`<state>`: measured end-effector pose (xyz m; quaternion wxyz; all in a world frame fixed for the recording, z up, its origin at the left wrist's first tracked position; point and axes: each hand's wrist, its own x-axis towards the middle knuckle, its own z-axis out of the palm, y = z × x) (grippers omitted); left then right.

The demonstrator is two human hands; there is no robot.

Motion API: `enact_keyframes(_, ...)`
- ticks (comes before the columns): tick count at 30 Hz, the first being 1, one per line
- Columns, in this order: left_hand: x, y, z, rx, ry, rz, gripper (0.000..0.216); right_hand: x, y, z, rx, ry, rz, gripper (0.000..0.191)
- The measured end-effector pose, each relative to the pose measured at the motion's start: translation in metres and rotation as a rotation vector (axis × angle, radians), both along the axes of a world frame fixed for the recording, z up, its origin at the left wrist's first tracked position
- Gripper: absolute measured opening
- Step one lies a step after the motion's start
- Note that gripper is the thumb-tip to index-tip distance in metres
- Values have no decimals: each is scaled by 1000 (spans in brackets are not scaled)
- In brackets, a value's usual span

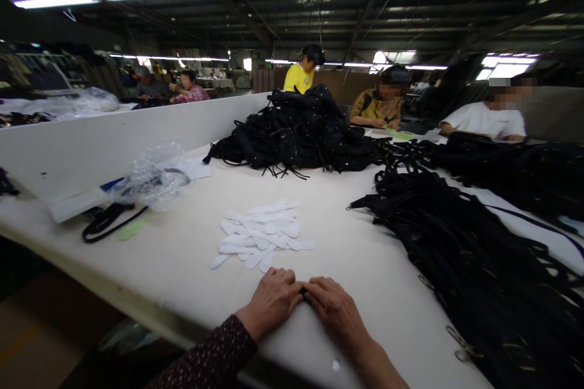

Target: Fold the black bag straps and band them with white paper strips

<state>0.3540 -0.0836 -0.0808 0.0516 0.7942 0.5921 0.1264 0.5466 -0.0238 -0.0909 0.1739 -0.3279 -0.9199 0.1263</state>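
Close to the table's front edge, my left hand [274, 299] and my right hand [334, 309] meet with curled fingers. Both are closed on a small black piece [303, 294], which shows only as a dark bit between the fingertips; its kind is hidden. Just beyond my hands lies a loose heap of white strips [260, 234] with rounded ends, some with scalloped edges. To the right of my right hand spreads a long pile of black straps [456, 255] with gold-coloured metal clasps.
A heap of black strapped goods [301, 134] rises at the back of the white table [337, 219]. Clear plastic wrap [157, 179], a black strap [107, 222] and a green scrap [134, 228] lie left, beside a low white partition [114, 130]. Several people sit beyond.
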Motion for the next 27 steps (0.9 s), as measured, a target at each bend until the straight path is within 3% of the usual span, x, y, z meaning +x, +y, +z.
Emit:
enact_keyframes(7, -3, 7, 15, -46, 41, -67, 14, -4, -5, -5, -3, 92, -70, 17)
enact_keyframes(11, -2, -3, 14, -50, 6, -40, 12, -1, -3, -5, -3, 50, -16, 17)
enact_keyframes(15, -1, 0, 5, -48, -58, 7, 11, -12, 14, 10, -50, -43, 40, 17)
enact_keyframes(19, -3, 5, -10, -21, -180, 102, 13, -35, 33, 44, -214, -71, 84, 13)
enact_keyframes(24, -3, 16, -32, -85, -196, 109, 24, -68, 68, 80, -820, -113, 208, 36)
enact_keyframes(26, -3, 22, -40, -103, -163, 90, 24, -84, 82, 84, -860, -68, 198, 34)
enact_keyframes(27, -4, 25, -45, -98, -155, 83, 24, -94, 88, 83, -763, -43, 164, 31)
